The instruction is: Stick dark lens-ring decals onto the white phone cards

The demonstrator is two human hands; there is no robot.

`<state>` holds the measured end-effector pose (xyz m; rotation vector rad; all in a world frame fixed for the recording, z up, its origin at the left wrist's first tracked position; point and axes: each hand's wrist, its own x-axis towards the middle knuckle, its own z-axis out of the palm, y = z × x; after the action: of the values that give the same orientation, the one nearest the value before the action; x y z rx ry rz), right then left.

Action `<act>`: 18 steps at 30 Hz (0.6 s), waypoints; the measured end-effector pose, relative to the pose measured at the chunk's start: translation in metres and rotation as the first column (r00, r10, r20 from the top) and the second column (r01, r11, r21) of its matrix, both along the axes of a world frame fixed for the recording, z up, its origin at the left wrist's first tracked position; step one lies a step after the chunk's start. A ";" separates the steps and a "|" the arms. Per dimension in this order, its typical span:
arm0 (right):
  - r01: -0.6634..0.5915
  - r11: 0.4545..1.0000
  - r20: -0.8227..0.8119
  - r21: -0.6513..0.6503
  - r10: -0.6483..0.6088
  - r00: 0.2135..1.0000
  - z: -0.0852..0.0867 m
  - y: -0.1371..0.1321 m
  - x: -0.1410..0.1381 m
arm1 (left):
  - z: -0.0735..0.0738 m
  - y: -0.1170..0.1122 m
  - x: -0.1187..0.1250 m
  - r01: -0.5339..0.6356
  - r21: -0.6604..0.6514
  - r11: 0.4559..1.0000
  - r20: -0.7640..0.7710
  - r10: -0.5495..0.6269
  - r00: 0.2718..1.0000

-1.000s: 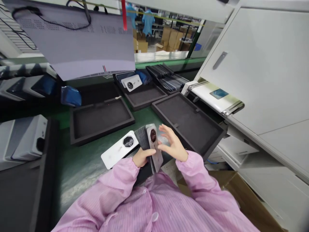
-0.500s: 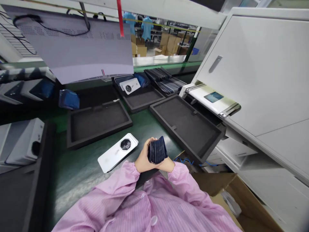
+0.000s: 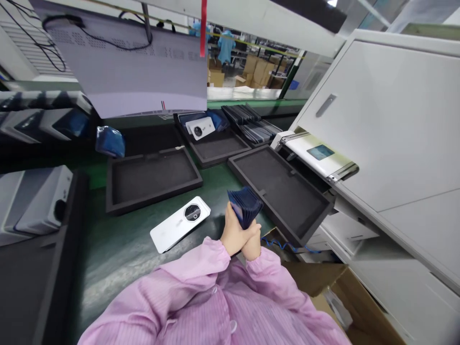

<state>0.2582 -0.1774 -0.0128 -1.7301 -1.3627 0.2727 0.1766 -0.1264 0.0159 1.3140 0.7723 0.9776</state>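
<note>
the person wears a garment (image 3: 258,314) of light pink cloth with a faint lilac cast, marked by fine, slightly darker pinstripes. round, whitish buttons (image 3: 233,327) sit along the front placket. the left sleeve (image 3: 168,287) and the right sleeve (image 3: 282,292) are long and loose, in the same pink, full of soft folds and creases. each narrows to a puckered cuff, the left cuff (image 3: 217,251) and the right cuff (image 3: 259,261) both gathered snugly at the wrist. the left hand (image 3: 233,234) and right hand (image 3: 252,246) are bare.

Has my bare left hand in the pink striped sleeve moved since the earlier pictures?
Yes: your left hand has shifted rightward, away from the black-ringed white rectangular panel lying on the green bench.
</note>
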 end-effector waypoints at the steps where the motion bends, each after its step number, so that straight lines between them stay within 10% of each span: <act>1: 0.008 1.000 0.002 -0.016 -0.008 1.000 0.010 0.004 0.008 | 0.005 0.002 0.001 0.001 0.029 1.000 -0.031 0.000 1.000; 10: 0.166 0.899 0.491 -0.405 0.060 0.869 0.132 0.115 0.123 | 0.033 0.001 -0.083 0.294 0.325 0.899 -0.241 -0.221 0.945; 18: 0.145 0.719 0.457 -0.680 0.262 0.850 0.114 0.187 0.126 | 0.031 0.042 -0.156 -0.065 0.597 0.799 -0.361 0.341 0.868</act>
<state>0.3841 0.0098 0.1012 -2.5347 -1.8780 0.4066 0.0206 -0.0842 0.0467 2.0710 1.0455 1.1454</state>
